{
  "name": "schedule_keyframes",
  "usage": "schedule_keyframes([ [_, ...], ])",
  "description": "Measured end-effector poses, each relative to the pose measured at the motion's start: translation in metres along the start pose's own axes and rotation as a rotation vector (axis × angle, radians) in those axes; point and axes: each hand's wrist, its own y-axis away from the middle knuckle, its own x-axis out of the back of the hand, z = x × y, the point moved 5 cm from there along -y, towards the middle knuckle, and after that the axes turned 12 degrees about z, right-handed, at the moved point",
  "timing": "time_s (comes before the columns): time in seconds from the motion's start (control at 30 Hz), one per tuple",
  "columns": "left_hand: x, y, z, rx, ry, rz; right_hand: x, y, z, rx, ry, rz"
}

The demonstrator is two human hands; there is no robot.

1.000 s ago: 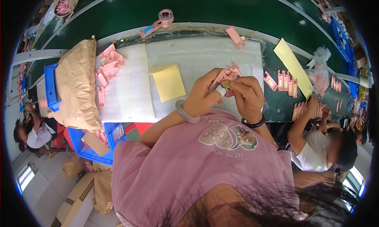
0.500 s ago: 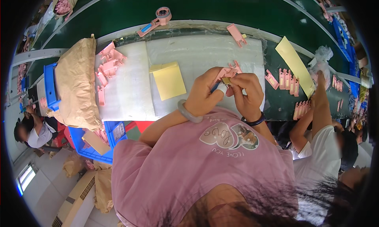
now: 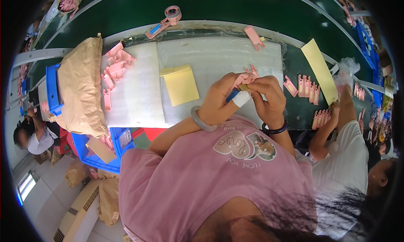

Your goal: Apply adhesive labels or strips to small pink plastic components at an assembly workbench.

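Observation:
Above the pad in front of me, my left hand is closed round a pink plastic part. Its thumb carries a white wrap, and a blue strip shows between thumb and fingers. My right hand meets it from the right, fingers pinched at a small yellow-brown piece against the pink part; the fingers partly cover that piece. Left of my hands lies a stack of yellow sticker sheets on the white foam pad.
Loose pink parts lie beside a brown paper bag at left. A roll of tape on a pink holder sits at the back. Rows of pink parts stand at right, near a co-worker's hand at a yellow strip. A blue crate is lower left.
My right fingers have shifted and now cover more of the small yellow-brown piece. My left thumb has turned slightly. The co-worker's hand has come to the lower end of the yellow strip.

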Motion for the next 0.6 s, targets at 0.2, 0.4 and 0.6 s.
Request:
schedule_keyframes([
  [0.2,-0.001,0.000,0.001,-0.006,-0.044,0.017,0.001,0.000,0.000,0.017,0.020,-0.022],
  [0.4,0.002,-0.002,-0.003,-0.041,-0.078,0.055,-0.001,0.002,-0.002,0.035,0.046,-0.051],
  [0.6,0.004,-0.005,-0.003,-0.009,-0.103,0.155,-0.010,0.005,-0.005,0.038,0.095,-0.001],
])
